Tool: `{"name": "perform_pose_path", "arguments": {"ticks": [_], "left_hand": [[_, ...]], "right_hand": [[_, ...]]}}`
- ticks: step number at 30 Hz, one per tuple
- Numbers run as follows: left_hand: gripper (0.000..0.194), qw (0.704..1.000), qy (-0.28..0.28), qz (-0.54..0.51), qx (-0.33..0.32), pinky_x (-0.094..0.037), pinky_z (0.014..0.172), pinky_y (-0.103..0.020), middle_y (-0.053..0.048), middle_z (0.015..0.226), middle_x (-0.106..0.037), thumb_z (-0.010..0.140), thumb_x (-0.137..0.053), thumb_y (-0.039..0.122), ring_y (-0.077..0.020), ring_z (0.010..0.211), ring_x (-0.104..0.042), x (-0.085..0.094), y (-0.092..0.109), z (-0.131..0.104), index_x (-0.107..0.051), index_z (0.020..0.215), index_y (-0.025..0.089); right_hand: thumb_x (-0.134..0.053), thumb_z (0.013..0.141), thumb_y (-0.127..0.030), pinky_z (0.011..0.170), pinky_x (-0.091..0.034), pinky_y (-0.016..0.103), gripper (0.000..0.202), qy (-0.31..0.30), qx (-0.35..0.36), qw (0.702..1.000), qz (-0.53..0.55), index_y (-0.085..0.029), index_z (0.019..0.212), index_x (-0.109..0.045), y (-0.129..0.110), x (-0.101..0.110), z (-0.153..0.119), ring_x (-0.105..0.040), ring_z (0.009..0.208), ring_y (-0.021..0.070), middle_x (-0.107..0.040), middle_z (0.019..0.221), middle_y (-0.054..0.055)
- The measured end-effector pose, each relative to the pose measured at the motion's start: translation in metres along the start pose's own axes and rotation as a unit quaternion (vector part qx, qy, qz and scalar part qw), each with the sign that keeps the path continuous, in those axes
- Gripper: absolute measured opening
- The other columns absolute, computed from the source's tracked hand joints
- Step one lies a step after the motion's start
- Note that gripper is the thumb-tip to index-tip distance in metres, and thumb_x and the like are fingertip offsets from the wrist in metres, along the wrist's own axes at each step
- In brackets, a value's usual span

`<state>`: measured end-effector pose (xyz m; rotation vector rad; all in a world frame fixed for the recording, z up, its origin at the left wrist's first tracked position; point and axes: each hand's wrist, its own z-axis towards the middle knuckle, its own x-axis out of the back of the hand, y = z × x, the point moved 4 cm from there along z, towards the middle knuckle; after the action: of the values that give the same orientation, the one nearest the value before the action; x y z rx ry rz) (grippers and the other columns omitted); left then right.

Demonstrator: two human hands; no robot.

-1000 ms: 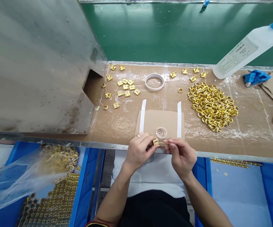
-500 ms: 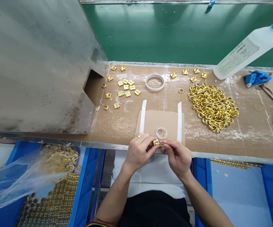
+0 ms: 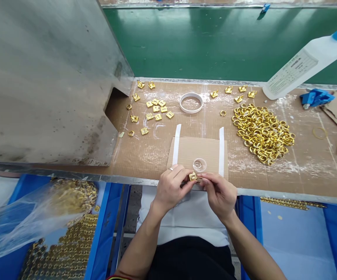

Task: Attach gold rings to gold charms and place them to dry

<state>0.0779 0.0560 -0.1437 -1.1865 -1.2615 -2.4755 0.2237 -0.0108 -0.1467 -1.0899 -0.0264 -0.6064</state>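
My left hand (image 3: pixel 172 186) pinches a small square-topped gold ring (image 3: pixel 192 176) at the table's front edge. Between the fingertips of my right hand (image 3: pixel 219 192) is a thin stick (image 3: pixel 199 177), its tip at the gold piece; most of it is hidden by the fingers. Just beyond both hands, a small clear round dish (image 3: pixel 199 165) rests on a cardboard pad (image 3: pixel 199 149) held down with white tape strips.
A heap of gold rings (image 3: pixel 263 132) lies to the right, square gold pieces (image 3: pixel 156 109) to the left. A white tape roll (image 3: pixel 191 103), a leaning plastic bottle (image 3: pixel 302 68) and a metal box (image 3: pixel 48 81) stand on the table. Blue trays (image 3: pixel 100 233) sit below.
The view has shifted very slightly. Both hands stay in the same place, with the gold ring and the thin stick still held together.
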Motion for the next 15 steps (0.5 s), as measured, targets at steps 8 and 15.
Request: {"name": "perform_pose_path", "arguments": {"ticks": [8,15], "left_hand": [[0.019,1.0,0.008,-0.002,-0.011,-0.045,0.062,-0.029,-0.002,0.073,-0.065,0.101,-0.058,0.033,-0.0176,0.068,-0.059,0.0015,0.0012,0.0013,-0.068,0.097,0.016],[0.021,1.0,0.01,0.004,-0.014,-0.045,0.062,-0.029,-0.002,0.072,-0.065,0.102,-0.057,0.033,-0.0169,0.066,-0.058,0.0018,0.0021,0.0018,-0.068,0.096,0.016]], "right_hand": [[-0.06,0.096,-0.008,0.064,-0.065,0.027,0.022,-0.003,0.002,1.0,0.001,-0.024,0.106,-0.072,0.0001,0.0004,0.0007,-0.075,0.066,0.0162,-0.08,0.089,0.004],[-0.06,0.098,-0.011,0.065,-0.066,0.027,0.02,0.005,0.0,1.0,-0.005,-0.024,0.107,-0.072,0.0034,0.0024,-0.0018,-0.075,0.065,0.0158,-0.08,0.091,0.004]]}}
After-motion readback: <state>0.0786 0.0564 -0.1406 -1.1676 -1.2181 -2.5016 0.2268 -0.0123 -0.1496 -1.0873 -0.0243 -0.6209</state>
